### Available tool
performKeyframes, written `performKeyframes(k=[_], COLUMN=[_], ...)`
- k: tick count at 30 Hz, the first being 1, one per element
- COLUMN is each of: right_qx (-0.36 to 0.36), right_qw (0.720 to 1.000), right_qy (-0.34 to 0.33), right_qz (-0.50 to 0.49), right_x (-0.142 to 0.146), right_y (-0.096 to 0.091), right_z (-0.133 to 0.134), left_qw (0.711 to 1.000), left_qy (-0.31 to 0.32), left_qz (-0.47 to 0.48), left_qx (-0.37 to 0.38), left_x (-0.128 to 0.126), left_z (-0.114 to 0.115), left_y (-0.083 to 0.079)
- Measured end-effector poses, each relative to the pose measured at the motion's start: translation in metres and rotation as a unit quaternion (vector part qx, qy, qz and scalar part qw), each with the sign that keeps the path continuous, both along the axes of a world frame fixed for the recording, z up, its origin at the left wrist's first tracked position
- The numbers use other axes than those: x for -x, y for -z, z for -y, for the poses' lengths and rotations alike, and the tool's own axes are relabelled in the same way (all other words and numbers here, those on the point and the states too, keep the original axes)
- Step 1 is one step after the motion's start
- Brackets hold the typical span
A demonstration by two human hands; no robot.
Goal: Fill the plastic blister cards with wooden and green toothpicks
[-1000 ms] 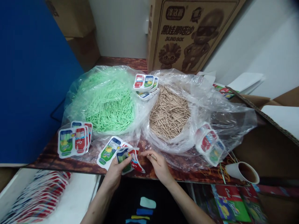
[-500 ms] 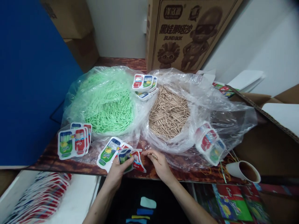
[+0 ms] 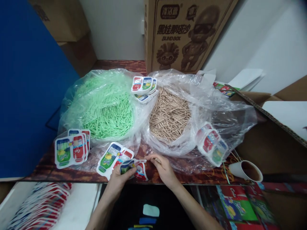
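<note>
My left hand [image 3: 120, 179] pinches a small printed Sprite-and-Cola packet [image 3: 142, 172] at the table's front edge, its red half bowed outward. My right hand [image 3: 165, 169] is curled around a small bundle of brown sticks [image 3: 157, 160], and its fingertips reach the packet's upper right corner. Just behind my left hand, another packet [image 3: 109, 158] lies on the table. Beyond my hands stand two clear plastic bags: one holds loose green sticks [image 3: 115, 115], the other loose brown sticks [image 3: 169, 116].
Packet stacks lie left [image 3: 69, 150], between the bags [image 3: 144, 84] and right [image 3: 213, 145]. A paper cup [image 3: 236, 171] of brown liquid stands beside rubber bands. Below the table is a white tray [image 3: 79, 201] of packets. A large carton [image 3: 177, 35] stands behind; a blue panel [image 3: 28, 95] borders the left.
The packet in my left hand has turned slightly, and its red half now looks more bowed. My right hand keeps its grip on the sticks. The whole view has shifted a little.
</note>
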State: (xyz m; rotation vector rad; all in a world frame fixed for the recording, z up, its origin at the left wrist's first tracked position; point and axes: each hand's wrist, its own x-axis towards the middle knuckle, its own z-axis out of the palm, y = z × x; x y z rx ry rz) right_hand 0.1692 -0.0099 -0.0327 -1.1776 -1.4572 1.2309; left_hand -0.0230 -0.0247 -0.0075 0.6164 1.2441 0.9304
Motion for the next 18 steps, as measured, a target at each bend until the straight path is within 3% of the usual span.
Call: performKeyframes(k=[4, 10, 18], right_qx=[-0.002, -0.002, 0.016], right_qw=[1.0, 1.0, 0.992], right_qy=[-0.002, -0.009, 0.03], right_qz=[-0.002, 0.004, -0.117], right_x=[0.0, -0.005, -0.015], right_y=[-0.001, -0.005, -0.048], right_z=[-0.001, -0.006, -0.035], left_qw=[0.996, 0.989, 0.989], left_qy=[0.077, 0.101, 0.111], left_qz=[-0.039, -0.079, -0.054], left_qx=[-0.026, -0.068, -0.083], left_x=[0.0, -0.007, -0.022], left_z=[-0.001, -0.003, -0.016], left_y=[0.001, 0.002, -0.003])
